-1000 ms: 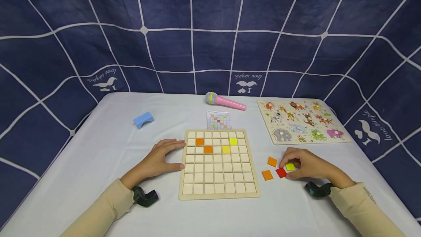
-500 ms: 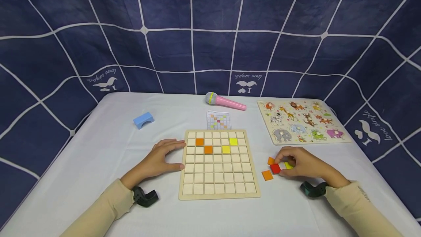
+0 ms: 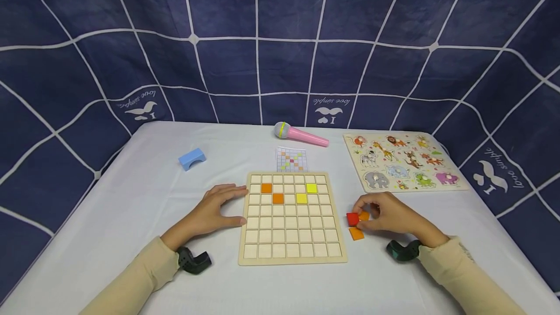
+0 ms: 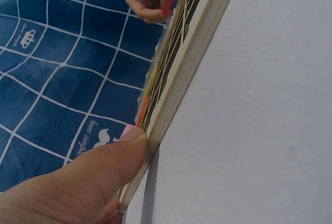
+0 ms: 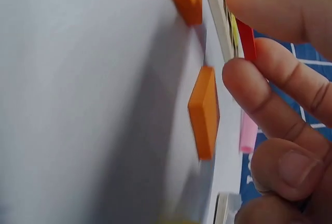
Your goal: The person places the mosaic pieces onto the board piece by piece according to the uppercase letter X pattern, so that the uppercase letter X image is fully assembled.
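A wooden grid board [image 3: 292,254] lies in the middle of the white table, with two orange tiles [image 3: 266,188] and two yellow tiles [image 3: 311,188] in its upper rows. My left hand [image 3: 242,205] rests flat against the board's left edge, and in the left wrist view its thumb [image 4: 104,167] presses the board's side [image 4: 181,79]. Just right of the board, my right hand [image 3: 356,212] pinches a red tile [image 3: 352,218] [image 5: 245,32] a little above the table. Two loose orange tiles [image 3: 356,233] [image 5: 203,111] lie beside it.
A pattern card [image 3: 291,159] lies behind the board, and a pink toy microphone [image 3: 302,134] lies beyond it. At the back left stands a blue arch block [image 3: 191,158]. An animal peg puzzle [image 3: 404,161] fills the back right. Dark blue cloth surrounds the table.
My right hand has picked up the red tile and carried it left toward the board. The loose yellow tile is now hidden by the hand. The left hand has stayed put.
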A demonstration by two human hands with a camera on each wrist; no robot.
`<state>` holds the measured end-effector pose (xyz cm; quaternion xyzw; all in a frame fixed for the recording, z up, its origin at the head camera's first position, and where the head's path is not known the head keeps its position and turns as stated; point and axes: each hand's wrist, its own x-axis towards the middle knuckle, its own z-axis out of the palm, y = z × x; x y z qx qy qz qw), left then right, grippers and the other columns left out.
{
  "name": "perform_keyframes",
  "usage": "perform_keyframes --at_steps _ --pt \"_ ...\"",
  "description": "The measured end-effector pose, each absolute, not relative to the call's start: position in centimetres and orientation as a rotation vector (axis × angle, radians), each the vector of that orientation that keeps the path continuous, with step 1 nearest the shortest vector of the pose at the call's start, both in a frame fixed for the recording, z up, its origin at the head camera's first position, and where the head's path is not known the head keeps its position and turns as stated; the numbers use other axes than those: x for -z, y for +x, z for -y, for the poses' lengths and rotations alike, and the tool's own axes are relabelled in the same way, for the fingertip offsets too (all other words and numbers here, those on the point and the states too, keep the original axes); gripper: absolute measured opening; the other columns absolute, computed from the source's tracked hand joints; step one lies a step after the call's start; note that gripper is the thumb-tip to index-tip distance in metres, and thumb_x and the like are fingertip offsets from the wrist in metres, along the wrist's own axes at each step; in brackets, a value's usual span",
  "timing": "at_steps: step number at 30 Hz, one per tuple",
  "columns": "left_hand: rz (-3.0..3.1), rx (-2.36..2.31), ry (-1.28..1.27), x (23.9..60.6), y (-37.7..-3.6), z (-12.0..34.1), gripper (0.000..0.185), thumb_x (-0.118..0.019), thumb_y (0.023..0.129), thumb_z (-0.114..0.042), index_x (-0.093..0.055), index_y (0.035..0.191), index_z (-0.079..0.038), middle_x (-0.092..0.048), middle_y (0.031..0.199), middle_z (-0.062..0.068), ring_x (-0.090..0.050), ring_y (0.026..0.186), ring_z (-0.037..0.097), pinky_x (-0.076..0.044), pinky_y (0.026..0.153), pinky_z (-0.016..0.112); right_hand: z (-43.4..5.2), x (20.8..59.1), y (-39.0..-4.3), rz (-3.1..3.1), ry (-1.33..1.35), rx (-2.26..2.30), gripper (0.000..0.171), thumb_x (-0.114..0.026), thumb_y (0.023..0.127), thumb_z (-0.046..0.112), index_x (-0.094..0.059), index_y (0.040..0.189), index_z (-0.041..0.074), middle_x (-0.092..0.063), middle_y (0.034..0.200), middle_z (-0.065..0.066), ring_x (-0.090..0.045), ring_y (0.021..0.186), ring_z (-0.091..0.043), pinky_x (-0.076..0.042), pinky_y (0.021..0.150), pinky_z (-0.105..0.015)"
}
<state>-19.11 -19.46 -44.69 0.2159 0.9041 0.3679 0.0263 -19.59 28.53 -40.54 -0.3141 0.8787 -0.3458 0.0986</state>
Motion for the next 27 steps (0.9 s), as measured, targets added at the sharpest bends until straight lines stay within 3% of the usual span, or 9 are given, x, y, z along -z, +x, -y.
perform_keyframes --at_steps 17,27 --pt "-2.784 -1.161 0.673 44.8 -19.1 19.5 0.075 -0.095 0.084 -0.031 -0.066 0.148 -0.006 -0.059 0.157 0.015 -0.04 0.15 0.046 -0.024 0.118 0.072 -24.9 40.9 -20.2 -2.589 -0.909 1.091 0.021 -0.092 0.087 0.013 -0.077 0.101 0.012 -0.065 0.083 0.003 -0.044 0.059 -0.005 -0.037 0.056 -0.024" --pt "-2.78 -1.158 0.671 44.9 -19.2 19.6 0.075 -0.095 0.085 -0.033 -0.065 0.149 -0.007 -0.059 0.158 0.014 -0.039 0.151 0.046 -0.025 0.117 0.072 -23.5 40.8 -20.9 -2.632 -0.95 1.075 0.021 -0.092 0.086 0.011 -0.077 0.099 0.017 -0.07 0.092 0.002 -0.044 0.061 -0.005 -0.038 0.06 -0.024"
